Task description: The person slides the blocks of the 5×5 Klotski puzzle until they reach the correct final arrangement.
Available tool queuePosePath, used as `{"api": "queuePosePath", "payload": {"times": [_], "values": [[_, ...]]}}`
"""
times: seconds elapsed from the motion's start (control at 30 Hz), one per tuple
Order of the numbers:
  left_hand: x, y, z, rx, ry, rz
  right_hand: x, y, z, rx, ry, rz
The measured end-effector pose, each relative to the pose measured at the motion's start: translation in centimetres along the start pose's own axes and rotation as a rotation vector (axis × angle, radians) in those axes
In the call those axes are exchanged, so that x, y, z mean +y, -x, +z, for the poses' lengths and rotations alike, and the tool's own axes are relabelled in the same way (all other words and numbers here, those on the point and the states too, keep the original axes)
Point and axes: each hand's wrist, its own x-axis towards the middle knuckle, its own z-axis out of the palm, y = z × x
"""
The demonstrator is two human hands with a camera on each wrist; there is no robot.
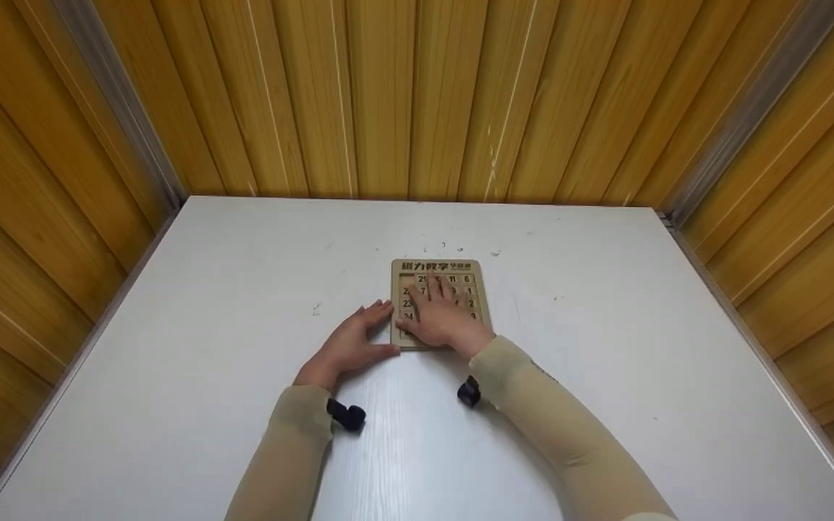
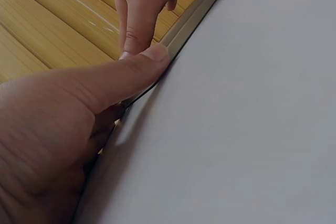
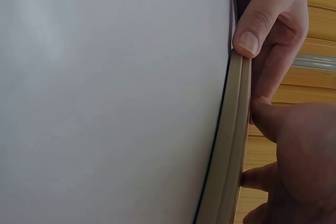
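A beige sliding number puzzle (image 1: pixel 441 265) lies on the white table, with dark Chinese lettering along its far border and rows of numbered tiles below. The slot at its far left corner shows no tile. My left hand (image 1: pixel 350 340) holds the puzzle's near left corner, thumb at the near edge and fingers along the left side. In the right wrist view, the left thumb (image 3: pixel 251 40) presses against the frame's edge. My right hand (image 1: pixel 444 318) lies over the tiles with its fingers spread, fingertips on the board. It covers several middle and near tiles.
The white table (image 1: pixel 171 347) extends around the puzzle, with small dark marks beyond it. Wood-look panels (image 1: pixel 417 94) stand behind and on both sides, with grey metal posts (image 1: pixel 116 94) at the corners. Each sleeve has a small black camera (image 1: pixel 348 417) at the wrist.
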Motion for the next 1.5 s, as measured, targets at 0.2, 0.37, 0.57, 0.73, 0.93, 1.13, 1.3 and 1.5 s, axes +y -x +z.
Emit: {"api": "queuePosePath", "payload": {"times": [0.2,0.37,0.57,0.73,0.93,1.13,1.3,1.5], "values": [[0.0,0.0,0.1,0.001,-0.005,0.004,0.5,-0.2,-0.4,0.007,-0.044,0.001],[-0.1,-0.1,0.0,0.003,-0.01,0.006,1.0,-0.5,-0.9,0.033,-0.069,0.047],[-0.1,0.0,0.1,0.003,-0.008,0.015,1.2,-0.8,-0.9,0.032,-0.056,0.082],[-0.1,-0.1,0.1,0.005,-0.007,0.011,0.9,-0.8,-0.7,0.034,-0.046,0.089],[-0.2,-0.2,0.0,0.0,-0.01,0.021,0.0,-1.0,-0.9,0.017,-0.053,0.084],[-0.1,-0.1,0.0,0.0,-0.015,0.047,-0.9,-1.2,-0.7,0.007,-0.042,0.085],[-0.1,0.0,0.0,0.003,-0.009,0.054,-1.2,-1.4,-0.6,0.012,-0.037,0.079],[-0.2,0.0,0.1,-0.003,-0.009,0.038,-0.7,-1.3,-0.6,0.007,-0.056,0.055]]}}
